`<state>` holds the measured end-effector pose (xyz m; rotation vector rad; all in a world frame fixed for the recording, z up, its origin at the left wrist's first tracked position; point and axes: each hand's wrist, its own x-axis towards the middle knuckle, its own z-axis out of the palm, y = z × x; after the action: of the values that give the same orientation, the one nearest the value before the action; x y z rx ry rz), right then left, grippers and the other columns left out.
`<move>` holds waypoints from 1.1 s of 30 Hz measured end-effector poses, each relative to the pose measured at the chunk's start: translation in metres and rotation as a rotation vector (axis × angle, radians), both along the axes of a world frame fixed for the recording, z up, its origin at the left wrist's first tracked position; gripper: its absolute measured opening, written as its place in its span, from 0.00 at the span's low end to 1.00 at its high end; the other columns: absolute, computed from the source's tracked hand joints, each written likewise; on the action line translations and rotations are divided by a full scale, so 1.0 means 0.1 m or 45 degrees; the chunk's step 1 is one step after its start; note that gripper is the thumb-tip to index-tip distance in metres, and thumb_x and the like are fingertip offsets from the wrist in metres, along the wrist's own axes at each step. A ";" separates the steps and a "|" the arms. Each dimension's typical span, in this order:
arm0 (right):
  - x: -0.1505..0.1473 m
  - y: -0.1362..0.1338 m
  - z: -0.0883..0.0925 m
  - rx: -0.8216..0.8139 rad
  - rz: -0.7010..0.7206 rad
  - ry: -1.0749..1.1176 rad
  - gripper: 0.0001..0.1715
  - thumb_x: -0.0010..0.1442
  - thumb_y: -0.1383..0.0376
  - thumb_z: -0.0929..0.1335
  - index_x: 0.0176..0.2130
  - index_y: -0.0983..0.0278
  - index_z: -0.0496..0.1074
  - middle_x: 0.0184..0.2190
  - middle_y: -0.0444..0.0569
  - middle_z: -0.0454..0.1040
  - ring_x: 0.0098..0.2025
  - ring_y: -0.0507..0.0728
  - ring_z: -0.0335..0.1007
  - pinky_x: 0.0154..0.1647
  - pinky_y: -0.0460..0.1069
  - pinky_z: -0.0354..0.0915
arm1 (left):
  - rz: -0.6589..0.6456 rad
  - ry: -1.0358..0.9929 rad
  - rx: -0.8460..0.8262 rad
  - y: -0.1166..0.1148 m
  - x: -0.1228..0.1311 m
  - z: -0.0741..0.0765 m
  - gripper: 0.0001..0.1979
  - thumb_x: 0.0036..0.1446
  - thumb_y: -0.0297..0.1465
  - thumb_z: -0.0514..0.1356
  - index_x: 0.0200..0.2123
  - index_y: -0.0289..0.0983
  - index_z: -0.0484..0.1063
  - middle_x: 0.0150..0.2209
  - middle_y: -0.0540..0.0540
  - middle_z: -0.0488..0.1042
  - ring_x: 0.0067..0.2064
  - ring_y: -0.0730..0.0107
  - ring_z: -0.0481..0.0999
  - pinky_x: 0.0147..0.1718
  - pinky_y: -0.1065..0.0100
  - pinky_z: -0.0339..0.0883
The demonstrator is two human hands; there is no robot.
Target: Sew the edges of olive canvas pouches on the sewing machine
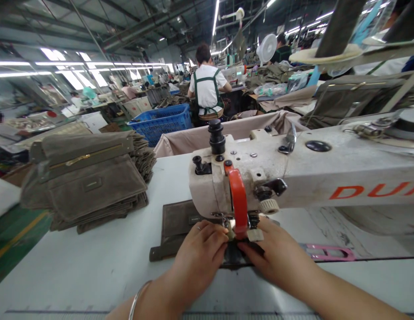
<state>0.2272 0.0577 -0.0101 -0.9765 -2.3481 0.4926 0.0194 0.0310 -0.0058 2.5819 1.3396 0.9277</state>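
Note:
A dark brown fabric panel (176, 218) with a small label lies flat under the head of a white sewing machine (307, 162). My left hand (202, 251) has its fingers closed on the panel's near part, left of the needle area. To the right of the needle, my right hand (275, 251) pinches the same piece, its fingertips partly hidden behind machine parts. A red curved guard (238, 200) comes down between both hands and hides the needle. Pink-handled thread snips (333, 252) rest on the machine bed beside my right forearm.
A tall stack of brown fabric bag pieces (90, 178) with zips stands at the table's left. Beyond the table are a pink cloth-lined bin (180, 138), a blue plastic crate (163, 122) and a seated person (207, 86) with their back turned. More bag pieces (347, 98) lie behind the machine.

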 end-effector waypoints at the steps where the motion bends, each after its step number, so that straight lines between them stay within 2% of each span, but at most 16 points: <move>1: 0.01 0.00 0.01 -0.010 0.004 0.012 0.15 0.60 0.71 0.65 0.46 0.59 0.73 0.45 0.50 0.74 0.47 0.60 0.69 0.45 0.55 0.67 | -0.015 0.003 0.009 0.00 0.00 0.00 0.06 0.63 0.25 0.56 0.39 0.38 0.72 0.41 0.45 0.78 0.42 0.63 0.77 0.45 0.59 0.73; 5: 0.02 0.00 0.03 -0.071 0.011 0.006 0.10 0.61 0.71 0.65 0.39 0.60 0.74 0.42 0.50 0.74 0.45 0.59 0.68 0.44 0.54 0.66 | -0.069 0.006 0.013 -0.01 -0.02 0.03 0.07 0.64 0.24 0.55 0.39 0.37 0.73 0.41 0.45 0.78 0.43 0.65 0.77 0.45 0.61 0.73; 11: -0.01 -0.01 0.03 -0.140 -0.007 -0.026 0.09 0.60 0.72 0.66 0.38 0.60 0.74 0.41 0.48 0.74 0.42 0.58 0.68 0.43 0.52 0.64 | -0.024 0.023 -0.051 -0.01 0.00 0.07 0.07 0.62 0.24 0.56 0.36 0.37 0.73 0.37 0.45 0.78 0.39 0.62 0.77 0.42 0.59 0.74; 14: -0.02 -0.02 0.05 -0.191 -0.059 -0.028 0.07 0.59 0.73 0.67 0.36 0.62 0.72 0.36 0.47 0.73 0.40 0.58 0.67 0.40 0.51 0.62 | -0.017 0.032 -0.114 -0.01 0.01 0.09 0.07 0.60 0.22 0.57 0.35 0.39 0.73 0.36 0.46 0.78 0.40 0.61 0.77 0.44 0.57 0.73; 17: -0.01 -0.02 0.09 -0.227 -0.078 0.029 0.07 0.58 0.74 0.67 0.35 0.62 0.71 0.36 0.47 0.72 0.40 0.58 0.66 0.40 0.51 0.62 | -0.032 0.022 -0.084 -0.01 0.00 0.10 0.08 0.60 0.22 0.57 0.37 0.40 0.73 0.36 0.46 0.77 0.43 0.60 0.77 0.47 0.55 0.72; 21: 0.05 0.01 0.16 -0.186 -0.071 0.094 0.06 0.57 0.73 0.68 0.34 0.62 0.71 0.39 0.48 0.72 0.44 0.58 0.65 0.43 0.51 0.62 | 0.040 0.002 -0.139 0.00 -0.06 0.08 0.08 0.59 0.24 0.58 0.37 0.41 0.74 0.38 0.47 0.78 0.43 0.60 0.77 0.46 0.56 0.73; 26: 0.10 0.04 0.14 -0.139 0.031 -0.080 0.04 0.61 0.67 0.68 0.34 0.61 0.74 0.36 0.47 0.71 0.42 0.58 0.65 0.44 0.53 0.62 | 0.109 -0.044 -0.233 0.01 -0.12 0.06 0.07 0.58 0.24 0.59 0.35 0.41 0.75 0.38 0.47 0.78 0.40 0.62 0.78 0.40 0.61 0.75; 33: 0.07 0.03 0.11 0.004 0.031 -0.252 0.06 0.64 0.66 0.66 0.35 0.61 0.73 0.35 0.46 0.71 0.40 0.59 0.64 0.43 0.54 0.62 | 0.058 0.139 0.028 -0.01 -0.12 -0.02 0.09 0.59 0.28 0.60 0.44 0.37 0.72 0.42 0.42 0.79 0.42 0.55 0.79 0.40 0.53 0.77</move>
<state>0.2342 0.0609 0.0008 -1.0377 -2.5378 0.4177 0.0073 0.0302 -0.0077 2.6646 1.4288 0.8236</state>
